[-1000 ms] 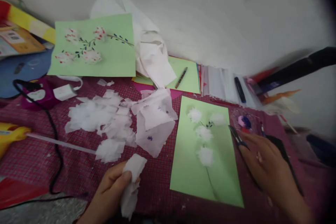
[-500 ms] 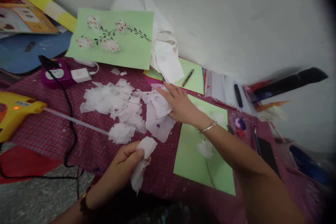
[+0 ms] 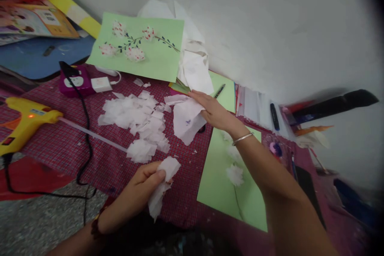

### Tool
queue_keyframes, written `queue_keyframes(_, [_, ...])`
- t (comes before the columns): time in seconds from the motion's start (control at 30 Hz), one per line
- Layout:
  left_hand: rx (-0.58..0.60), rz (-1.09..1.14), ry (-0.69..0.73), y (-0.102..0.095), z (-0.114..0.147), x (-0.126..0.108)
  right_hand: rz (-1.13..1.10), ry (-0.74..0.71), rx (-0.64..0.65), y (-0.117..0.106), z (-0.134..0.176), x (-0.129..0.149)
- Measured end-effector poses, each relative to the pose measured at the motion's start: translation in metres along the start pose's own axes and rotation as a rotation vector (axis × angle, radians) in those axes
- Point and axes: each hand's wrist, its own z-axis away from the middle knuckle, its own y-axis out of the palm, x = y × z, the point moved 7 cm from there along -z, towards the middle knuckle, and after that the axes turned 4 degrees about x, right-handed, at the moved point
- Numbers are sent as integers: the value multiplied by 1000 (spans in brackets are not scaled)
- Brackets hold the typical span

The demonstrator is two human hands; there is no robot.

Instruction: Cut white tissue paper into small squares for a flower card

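Observation:
My left hand (image 3: 147, 180) is closed on small pieces of white tissue paper (image 3: 169, 166), pinched between thumb and fingers, with one end hanging below. My right hand (image 3: 213, 110) lies stretched out against a larger tissue sheet (image 3: 187, 122) with a small purple mark; its fingertips are at the sheet's far edge and the thumb is partly hidden. Left of that sheet spreads a heap of cut tissue squares (image 3: 129, 112). Under my right forearm is a green card (image 3: 216, 188) bearing white tissue flowers (image 3: 235, 175) and a drawn stem.
A yellow glue gun (image 3: 30, 118) with a long glue stick lies at left, its black cord trailing. Behind stand a purple socket block (image 3: 76, 84) and a finished green flower picture (image 3: 156, 60). A pen (image 3: 220, 91), marker (image 3: 274, 117) and plastic sleeves (image 3: 255, 104) are at right.
My right hand has shifted the larger tissue sheet away from me, and a dark loop now shows beside it. My left hand keeps its tissue. The view has moved slightly.

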Motion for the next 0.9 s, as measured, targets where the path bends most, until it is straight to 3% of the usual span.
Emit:
queue_keyframes(0.13, [-17, 39, -12, 3, 2, -5, 25, -32, -123, -18, 27, 22])
queue_keyframes(0.23, [-34, 47, -31, 5, 1, -9, -86, -14, -331, -52, 50, 24])
queue_keyframes(0.33, [-44, 51, -28, 7, 0, -12, -148, 225, -599, -89, 74, -7])
queue_keyframes(0.43, [-79, 47, -20, 6, 0, -15, -90, 463, -730, -108, 89, -49])
queue_keyframes(0.57, [-99, 17, -39, 7, 2, -18, -30, 539, -671, -109, 81, -93])
queue_keyframes(0.67, [-104, 14, -51, 6, 2, -17, -54, 566, -602, -100, 76, -104])
queue_keyframes(0.77, [-111, 23, -55, 5, 2, -15, -127, 548, -536, -92, 84, -89])
queue_keyframes(0.87, [-112, 21, -62, 4, 1, -14, -105, 430, -429, -90, 108, -51])
queue_keyframes(0.9, [-108, 24, -64, 5, 1, -14, -30, 374, -333, -88, 116, -35])
